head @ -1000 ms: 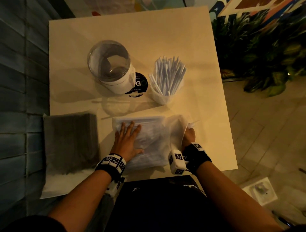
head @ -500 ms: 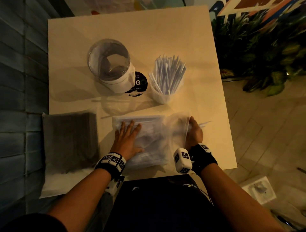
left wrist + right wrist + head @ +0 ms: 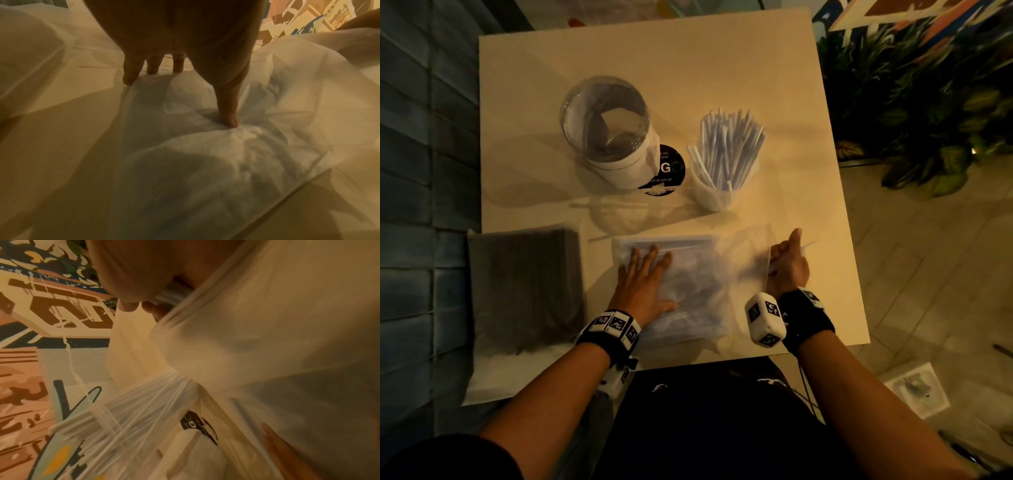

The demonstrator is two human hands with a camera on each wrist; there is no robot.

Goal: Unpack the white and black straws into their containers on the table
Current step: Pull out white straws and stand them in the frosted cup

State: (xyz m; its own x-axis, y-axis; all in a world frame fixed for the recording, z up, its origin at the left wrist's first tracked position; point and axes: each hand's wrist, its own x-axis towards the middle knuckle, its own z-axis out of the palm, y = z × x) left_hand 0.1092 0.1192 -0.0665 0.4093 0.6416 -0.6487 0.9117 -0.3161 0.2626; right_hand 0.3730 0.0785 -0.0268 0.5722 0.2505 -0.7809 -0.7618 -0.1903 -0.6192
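The bag point(image 3: 688, 284) of white straws lies flat on the counter's point(image 3: 619, 58) near edge, under the left hand point(image 3: 645, 284) — fingers point(image 3: 228, 112) straight and spread, pressing it down. At its right end the right hand point(image 3: 789, 265) is curled round a bunch of straws point(image 3: 174, 292), thumb pointing away.

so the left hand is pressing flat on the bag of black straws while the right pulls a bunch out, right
Not quite. The left hand presses flat on the bag of white straws; the head view shows the black straws untouched beside it. The right hand does grip a bunch of white straws.
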